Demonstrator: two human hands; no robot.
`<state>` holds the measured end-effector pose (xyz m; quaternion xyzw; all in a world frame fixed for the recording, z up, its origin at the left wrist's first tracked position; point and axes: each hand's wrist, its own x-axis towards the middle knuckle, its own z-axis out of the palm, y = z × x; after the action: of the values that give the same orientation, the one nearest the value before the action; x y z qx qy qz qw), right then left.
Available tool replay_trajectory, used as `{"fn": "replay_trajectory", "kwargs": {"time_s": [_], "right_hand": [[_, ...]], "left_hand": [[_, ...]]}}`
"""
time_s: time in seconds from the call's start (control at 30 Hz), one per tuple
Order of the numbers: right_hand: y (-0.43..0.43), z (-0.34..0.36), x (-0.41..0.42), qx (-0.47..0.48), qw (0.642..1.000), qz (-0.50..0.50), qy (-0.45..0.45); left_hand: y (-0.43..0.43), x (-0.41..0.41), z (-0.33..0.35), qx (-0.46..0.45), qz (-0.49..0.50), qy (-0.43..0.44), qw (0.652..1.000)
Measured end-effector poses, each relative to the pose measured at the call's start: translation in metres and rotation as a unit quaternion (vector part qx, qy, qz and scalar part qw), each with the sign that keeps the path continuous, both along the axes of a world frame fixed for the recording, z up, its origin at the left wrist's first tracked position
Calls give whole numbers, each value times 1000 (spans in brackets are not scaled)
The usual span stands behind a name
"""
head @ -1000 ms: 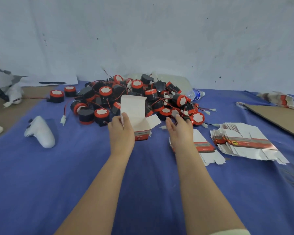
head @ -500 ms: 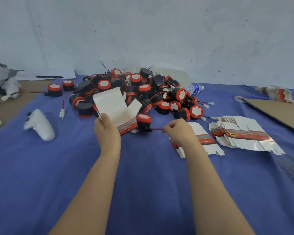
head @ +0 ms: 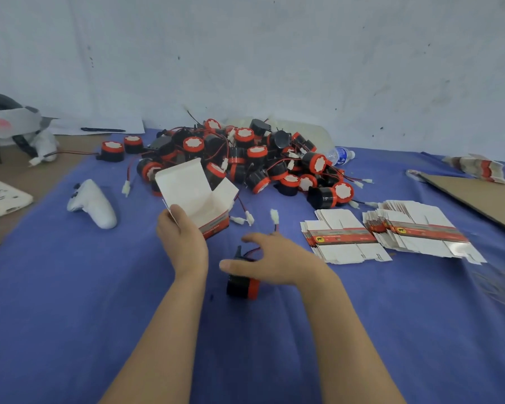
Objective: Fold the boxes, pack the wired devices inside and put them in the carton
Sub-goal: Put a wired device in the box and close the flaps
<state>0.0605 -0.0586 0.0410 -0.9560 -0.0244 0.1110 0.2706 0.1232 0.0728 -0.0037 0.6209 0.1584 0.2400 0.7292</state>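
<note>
Hands: left hand [head: 184, 243] grips open box [head: 197, 196], right hand [head: 280, 263] spread over device [head: 241, 285]; device pile [head: 245, 158] behind, 2 flat-box stacks [head: 344, 242] beside

We get soft, flat light here, fairly bright, seems to come from above. Shadows are faint, just a dim patch under the right hand [head: 277, 265], which looks smeared. The cloth [head: 70, 301] goes blurry at its right edge.
</note>
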Motion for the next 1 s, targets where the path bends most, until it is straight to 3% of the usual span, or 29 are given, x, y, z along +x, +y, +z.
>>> {"fn": "replay_trajectory", "kwargs": {"time_s": [0.17, 0.37, 0.47, 0.5, 0.57, 0.63, 0.67, 0.7, 0.77, 0.9, 1.0], "right_hand": [[28, -8, -7, 41, 993, -4, -109], [15, 7, -20, -61, 988, 141, -6], [7, 18, -17, 81, 993, 10, -88], [4, 22, -14, 151, 975, -72, -144], [-3, 33, -1, 238, 899, -209, -301], [-7, 42, 11, 231, 828, -268, -435], [-5, 44, 19, 202, 815, -278, -466], [-1, 43, 27, 169, 816, -281, -476], [11, 33, 40, 106, 851, -278, -433], [28, 3, 54, -24, 961, -180, -209], [19, 5, 53, 167, 966, -119, -157]], "left_hand": [[-2, 1, -2, 49, 19, 10, 999], [-1, 0, 1, 65, 2, -19, 998], [-8, -2, 0, 109, -23, -38, 993], [-10, -2, 1, 117, -35, -48, 991], [-16, -5, 0, 133, -65, -69, 987], [-24, -8, -2, 150, -94, -88, 980], [-27, -10, -3, 155, -104, -97, 978], [-30, -11, -3, 156, -113, -110, 975], [-35, -11, -5, 159, -137, -133, 969], [-42, -12, -8, 168, -159, -127, 964], [-37, -9, -11, 152, -123, -85, 977]]}}
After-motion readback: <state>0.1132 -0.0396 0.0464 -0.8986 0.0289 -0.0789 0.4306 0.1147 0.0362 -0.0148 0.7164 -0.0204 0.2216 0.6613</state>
